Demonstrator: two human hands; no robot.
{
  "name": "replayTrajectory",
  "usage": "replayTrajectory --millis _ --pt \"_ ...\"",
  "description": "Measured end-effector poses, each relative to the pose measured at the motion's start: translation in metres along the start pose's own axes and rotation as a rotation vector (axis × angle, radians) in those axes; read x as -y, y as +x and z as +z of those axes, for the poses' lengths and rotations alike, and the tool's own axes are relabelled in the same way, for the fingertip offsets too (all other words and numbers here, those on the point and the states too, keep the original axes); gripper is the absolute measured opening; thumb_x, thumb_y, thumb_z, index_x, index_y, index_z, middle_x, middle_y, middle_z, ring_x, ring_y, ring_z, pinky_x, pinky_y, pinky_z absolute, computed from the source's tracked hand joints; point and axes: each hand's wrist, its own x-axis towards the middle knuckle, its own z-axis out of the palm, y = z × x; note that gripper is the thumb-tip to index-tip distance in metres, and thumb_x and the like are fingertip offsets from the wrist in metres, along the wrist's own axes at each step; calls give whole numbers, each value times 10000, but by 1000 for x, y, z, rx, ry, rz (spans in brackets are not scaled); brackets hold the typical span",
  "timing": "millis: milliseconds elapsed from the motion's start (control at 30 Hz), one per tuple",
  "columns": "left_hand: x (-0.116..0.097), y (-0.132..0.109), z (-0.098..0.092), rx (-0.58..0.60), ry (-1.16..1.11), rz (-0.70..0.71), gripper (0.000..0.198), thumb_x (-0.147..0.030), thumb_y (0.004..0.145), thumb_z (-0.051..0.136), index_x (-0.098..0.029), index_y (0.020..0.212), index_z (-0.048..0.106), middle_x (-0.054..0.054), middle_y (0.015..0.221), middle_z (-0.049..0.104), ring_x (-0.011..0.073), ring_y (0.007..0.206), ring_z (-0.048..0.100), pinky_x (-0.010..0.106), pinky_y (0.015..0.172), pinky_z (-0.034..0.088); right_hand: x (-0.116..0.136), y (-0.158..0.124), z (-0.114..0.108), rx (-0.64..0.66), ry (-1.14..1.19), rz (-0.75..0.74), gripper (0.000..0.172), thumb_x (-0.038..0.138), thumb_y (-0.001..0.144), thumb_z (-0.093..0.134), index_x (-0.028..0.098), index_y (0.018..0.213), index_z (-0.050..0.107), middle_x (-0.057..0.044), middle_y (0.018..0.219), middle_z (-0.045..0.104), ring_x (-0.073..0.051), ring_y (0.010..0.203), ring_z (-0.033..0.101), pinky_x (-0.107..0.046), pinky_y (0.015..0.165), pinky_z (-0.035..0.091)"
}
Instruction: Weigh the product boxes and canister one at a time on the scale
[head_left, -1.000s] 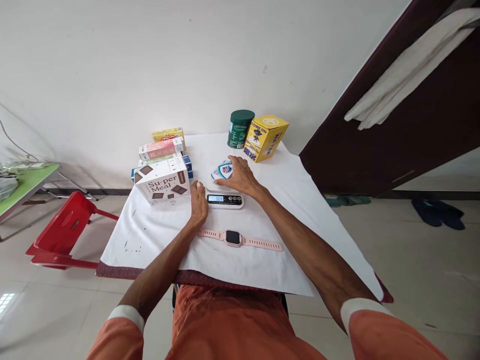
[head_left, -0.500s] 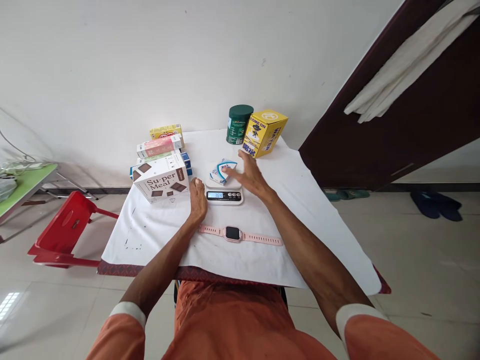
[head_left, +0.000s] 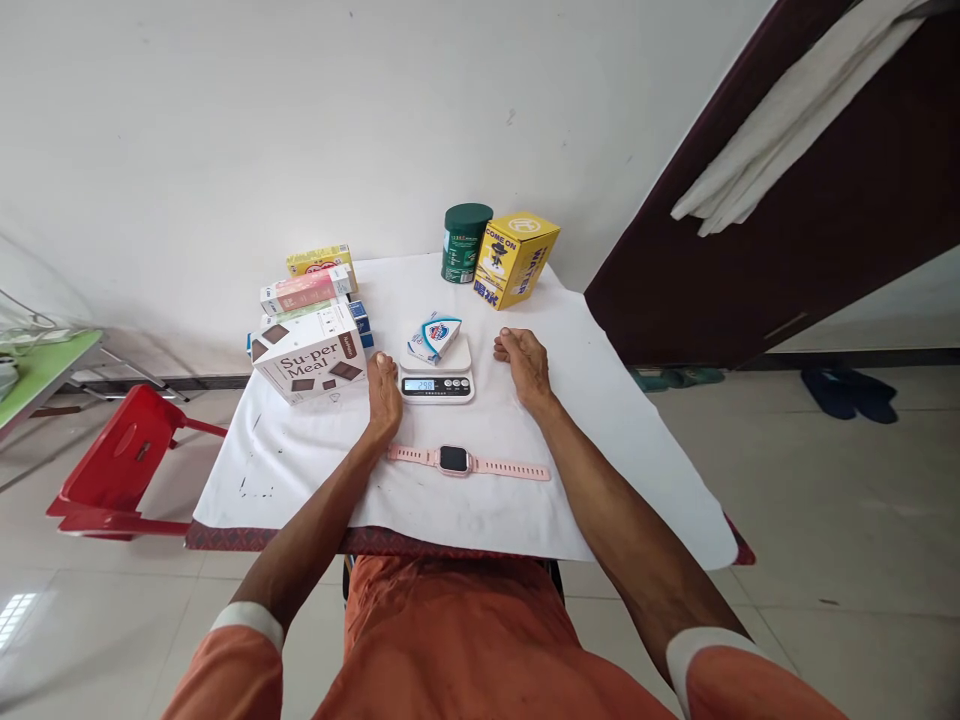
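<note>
A small white and blue soap packet lies on the pan of a small digital scale in the middle of the white-covered table; the scale's display is lit. My left hand rests on the cloth just left of the scale, fingers curled together, holding nothing I can see. My right hand rests to the right of the scale, fingers curled under, apart from the packet. A pink smartwatch lies flat on the cloth in front of the scale, between my wrists.
A "Super Meal" box and several stacked cartons stand at the left. A green can and a yellow box stand at the back. A red chair is left of the table, a dark door at right.
My right hand let go of the soap packet on the scale and drew back to the right onto the cloth. The scale's reading changed. My left hand stayed beside the scale.
</note>
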Motion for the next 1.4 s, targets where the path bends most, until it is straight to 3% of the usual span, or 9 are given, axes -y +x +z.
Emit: replayTrajectory --millis 267,367,533,633,800,933,1167,1267,1400 --pt "-4 -1 1 -3 -1 -23 557 -662 1053 309 -204 1215 582 133 1275 631 221 1225 627 391 1142 474 4 -5 -2 31 -108 -36 538 743 855 585 230 1014 622 -56 1012 712 -222 954 695 -425 919 596" --pt "-4 -1 1 -8 -14 -40 566 -671 1047 322 -197 1212 584 145 1291 629 229 1227 631 402 1149 472 16 -8 3 63 -189 -59 617 774 839 588 221 1112 619 -110 1149 705 -266 1072 677 -467 959 576" --pt "-1 1 1 -24 -55 -47 639 -727 1019 340 -185 1243 593 154 1317 634 230 1248 646 403 1158 474 47 -10 32 291 -407 -191 934 763 765 706 229 1492 465 -192 1553 503 -359 1423 489 -574 1135 446" --pt "-1 1 1 -36 -77 -50 642 -710 1030 339 -174 1281 589 165 1324 645 230 1243 664 411 1153 487 61 -11 53 372 -641 -248 1096 699 695 806 185 1566 384 -240 1606 435 -426 1491 388 -655 1181 347" --pt "-1 2 1 -46 -94 -85 650 -696 1038 337 -165 1324 582 174 1314 672 240 1220 689 439 1158 491 60 -13 69 311 -787 -300 1005 579 681 845 161 1505 450 -237 1526 526 -439 1421 444 -664 1134 389" --pt "2 2 1 -40 -105 -66 673 -742 1010 357 -173 1271 604 167 1309 674 247 1230 684 445 1159 490 50 -4 57 189 -692 -306 1024 563 643 855 123 1481 463 -243 1477 562 -408 1391 487 -574 1158 415" --pt "0 3 -4 -25 -118 -83 727 -790 976 367 -165 1269 595 189 1291 680 270 1202 697 453 1115 519 41 41 -7 -169 -657 -130 979 576 631 823 119 1425 478 -247 1480 540 -416 1395 463 -564 1183 369" --pt "0 4 -4 2 -139 -79 742 -787 980 355 -152 1281 592 198 1289 681 258 1177 705 445 1091 532 36 58 -23 -217 -687 -83 987 545 605 827 82 1408 484 -273 1475 523 -429 1425 422 -550 1215 321" --pt "4 5 -4 -31 -129 -86 651 -721 1009 381 -147 1211 613 187 1237 694 237 1113 714 435 1059 540 26 70 -24 -214 -695 -22 989 576 580 821 104 1386 496 -275 1478 519 -458 1423 406 -571 1204 327"
